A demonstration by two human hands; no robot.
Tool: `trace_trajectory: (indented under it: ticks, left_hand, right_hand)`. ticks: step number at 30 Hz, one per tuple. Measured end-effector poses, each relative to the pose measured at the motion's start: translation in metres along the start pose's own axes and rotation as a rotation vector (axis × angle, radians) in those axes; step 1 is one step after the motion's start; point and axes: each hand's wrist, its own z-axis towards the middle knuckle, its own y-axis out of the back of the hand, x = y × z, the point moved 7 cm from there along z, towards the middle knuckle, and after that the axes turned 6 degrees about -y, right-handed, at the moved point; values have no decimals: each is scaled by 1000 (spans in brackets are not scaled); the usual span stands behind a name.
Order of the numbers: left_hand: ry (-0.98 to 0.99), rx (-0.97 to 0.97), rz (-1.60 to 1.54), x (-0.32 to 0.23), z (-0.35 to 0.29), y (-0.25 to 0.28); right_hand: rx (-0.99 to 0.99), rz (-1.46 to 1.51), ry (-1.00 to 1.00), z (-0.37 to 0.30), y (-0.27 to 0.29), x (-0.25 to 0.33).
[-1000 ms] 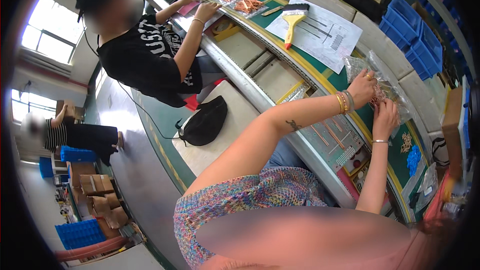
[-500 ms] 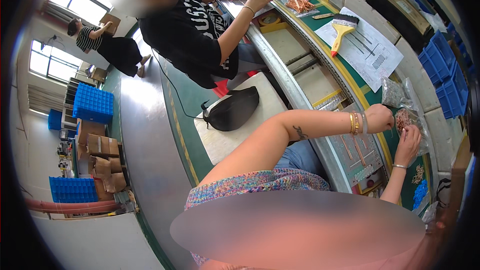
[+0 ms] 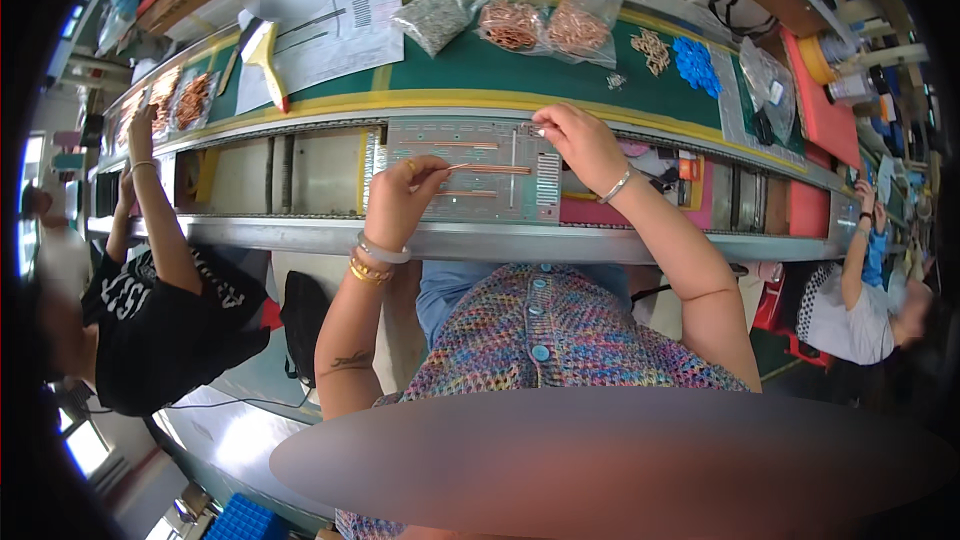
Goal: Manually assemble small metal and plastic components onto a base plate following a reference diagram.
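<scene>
A flat grey-green circuit board [image 3: 480, 210] lies across the rails in front of me, with slim copper strips [image 3: 495, 170] lying lengthwise on it. My left hand [image 3: 405, 200] is over its left half, thumb and fingertips pinched at the left end of the middle strips; a thin, pale tip shows there, too small to name. At the board's upper right corner, my right hand [image 3: 588, 147] has its thumb and index finger pressed together. Whatever it pinches is too small to make out. A light slotted pattern [image 3: 547, 183] runs down the board's right side.
Behind the rails stand bags of copper parts [image 3: 512, 26] and silvery bits [image 3: 435, 20], with loose tan pieces [image 3: 651, 50] and blue pieces [image 3: 697, 67]. A brush [image 3: 262, 62] rests on a printed sheet [image 3: 345, 15]. A co-worker [image 3: 160, 310] works at left, another [image 3: 850, 310] at right.
The view has swung round to face the bench squarely. Both my hands have left the bag of copper parts and come over the circuit board.
</scene>
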Motion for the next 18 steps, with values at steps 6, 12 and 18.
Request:
trace_trajectory:
  ticks: [6,12,18]
  left_hand:
    - [-83,-15,133,-16,-7,-15]
    - [-129,-37,172,-25,-17,-15]
    - [-112,-57,187,-25,-24,-9]
  right_hand:
    - [-74,-40,139,-8,-8,6]
    - [-16,-102,307,-6,-31,30]
    - [-3,-133,365,-2,-48,37]
